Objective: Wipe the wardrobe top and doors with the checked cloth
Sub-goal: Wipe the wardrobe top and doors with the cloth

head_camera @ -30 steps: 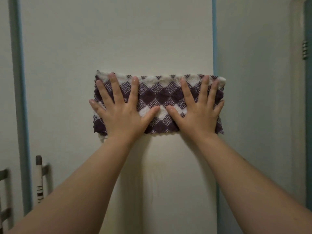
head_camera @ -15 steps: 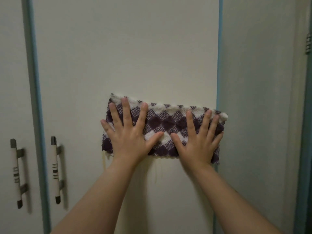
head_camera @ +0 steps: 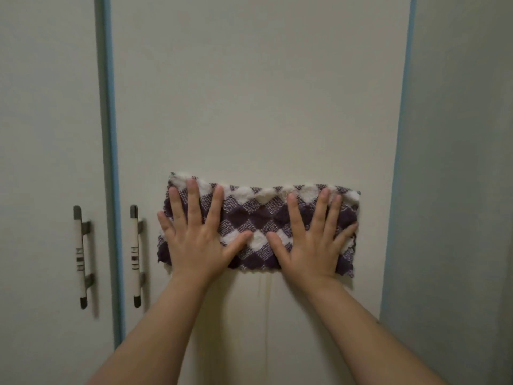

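Cloth (head_camera: 251, 218) (purple-and-white checks, fluffy white top edge) lies flat against door (head_camera: 249, 107).

A plain greyish wall (head_camera: 460, 162) (dimly lit, in shadow) on the right

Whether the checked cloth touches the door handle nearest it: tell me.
Apart. The head view shows bare door between the checked cloth and the handle.

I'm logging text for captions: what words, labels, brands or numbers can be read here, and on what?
None: no readable word, brand, number or sign anywhere.
The wardrobe door and the checked cloth bear no writing.
The door handles show only blurred dark bands, no legible letters.
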`<state>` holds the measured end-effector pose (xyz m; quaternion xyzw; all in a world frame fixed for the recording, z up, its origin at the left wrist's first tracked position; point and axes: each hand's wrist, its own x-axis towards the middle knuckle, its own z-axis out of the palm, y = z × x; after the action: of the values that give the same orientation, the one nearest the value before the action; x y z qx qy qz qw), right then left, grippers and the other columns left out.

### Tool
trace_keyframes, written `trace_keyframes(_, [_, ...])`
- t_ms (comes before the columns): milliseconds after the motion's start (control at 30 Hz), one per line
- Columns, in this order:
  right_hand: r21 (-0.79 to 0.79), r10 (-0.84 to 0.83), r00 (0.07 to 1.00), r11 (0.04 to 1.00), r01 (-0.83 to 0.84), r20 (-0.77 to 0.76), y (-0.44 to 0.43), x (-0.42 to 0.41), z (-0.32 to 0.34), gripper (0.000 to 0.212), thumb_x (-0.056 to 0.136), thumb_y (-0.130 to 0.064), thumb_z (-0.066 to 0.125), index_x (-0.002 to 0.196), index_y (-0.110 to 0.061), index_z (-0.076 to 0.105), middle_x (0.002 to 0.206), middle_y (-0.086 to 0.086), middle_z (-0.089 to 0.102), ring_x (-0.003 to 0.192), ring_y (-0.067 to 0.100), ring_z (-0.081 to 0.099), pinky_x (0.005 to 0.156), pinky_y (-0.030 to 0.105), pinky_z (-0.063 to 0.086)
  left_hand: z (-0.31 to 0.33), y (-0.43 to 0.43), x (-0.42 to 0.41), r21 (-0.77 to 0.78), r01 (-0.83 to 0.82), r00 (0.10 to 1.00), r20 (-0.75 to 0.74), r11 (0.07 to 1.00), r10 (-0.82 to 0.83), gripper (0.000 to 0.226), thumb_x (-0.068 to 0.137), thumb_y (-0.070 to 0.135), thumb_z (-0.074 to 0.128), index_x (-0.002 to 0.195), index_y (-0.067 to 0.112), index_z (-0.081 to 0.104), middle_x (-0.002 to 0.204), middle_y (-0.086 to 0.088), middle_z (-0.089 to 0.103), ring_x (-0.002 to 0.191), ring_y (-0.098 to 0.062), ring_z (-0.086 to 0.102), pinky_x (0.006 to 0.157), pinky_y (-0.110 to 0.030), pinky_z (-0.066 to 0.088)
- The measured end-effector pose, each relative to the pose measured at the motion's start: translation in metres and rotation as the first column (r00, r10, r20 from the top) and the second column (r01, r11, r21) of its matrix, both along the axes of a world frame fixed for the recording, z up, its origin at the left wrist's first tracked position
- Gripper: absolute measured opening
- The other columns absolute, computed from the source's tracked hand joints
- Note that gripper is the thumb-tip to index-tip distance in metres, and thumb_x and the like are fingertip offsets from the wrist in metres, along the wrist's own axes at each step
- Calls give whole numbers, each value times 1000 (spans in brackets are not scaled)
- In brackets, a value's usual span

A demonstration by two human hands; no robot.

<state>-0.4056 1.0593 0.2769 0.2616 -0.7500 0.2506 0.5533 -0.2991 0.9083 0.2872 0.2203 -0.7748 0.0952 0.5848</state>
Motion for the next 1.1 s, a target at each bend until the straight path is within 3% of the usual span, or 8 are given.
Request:
trace_keyframes(200, [11, 41, 996, 999, -40, -80, -32, 16, 2, 73, 87, -66, 25, 149, -34, 2, 155, 13, -15, 143, 35, 1, 104, 69, 0, 0, -30, 21, -18, -22, 1000, -7, 1000, 22, 93, 73, 85, 16, 147, 32, 0, 154, 2, -22, 142, -24, -17, 113, -44, -12])
trace_keyframes(367, [33, 56, 991, 998, -52, -124, -35, 17, 3, 69, 90, -62, 25, 149, -33, 2, 156, 12, -13, 144, 32, 4, 106, 68, 2, 1, -31, 22, -39, -25, 999, -35, 999, 23, 92, 76, 81, 19, 148, 27, 5, 155, -14, 4, 142, -23, -15, 114, -44, -8])
trace_keyframes(567, [77, 65, 983, 996, -53, -174, -23, 7, -10, 69, 91, -61, 31, 149, -33, 7, 157, 9, -10, 145, 28, 0, 108, 66, 2, -16, -25, 12, -73, -35, 996, -82, 997, 29, 91, 76, 82, 23, 148, 29, 4, 154, -1, -22, 142, -26, -15, 111, -52, -6])
trace_keyframes(967, [59, -53, 998, 997, 54, -12, 45, -26, -31, 70, 90, -68, 16, 149, -33, -1, 156, 4, -18, 144, 24, -9, 108, 63, -6, -26, 36, -30, -192, -1, 998, -59, 981, -10, 85, 78, 77, 34, 147, 29, 19, 155, -7, -15, 142, -33, -10, 110, -55, -4])
trace_keyframes(1100, [29, -66, 998, 997, 66, -10, 70, -42, -47, 69, 90, -67, 18, 149, -33, 3, 157, 4, -14, 145, 25, -6, 110, 58, -5, -36, 64, -47, -198, 25, 998, -47, 980, -35, 83, 78, 75, 33, 147, 31, 15, 156, -7, -13, 142, -33, -8, 110, -55, -7])
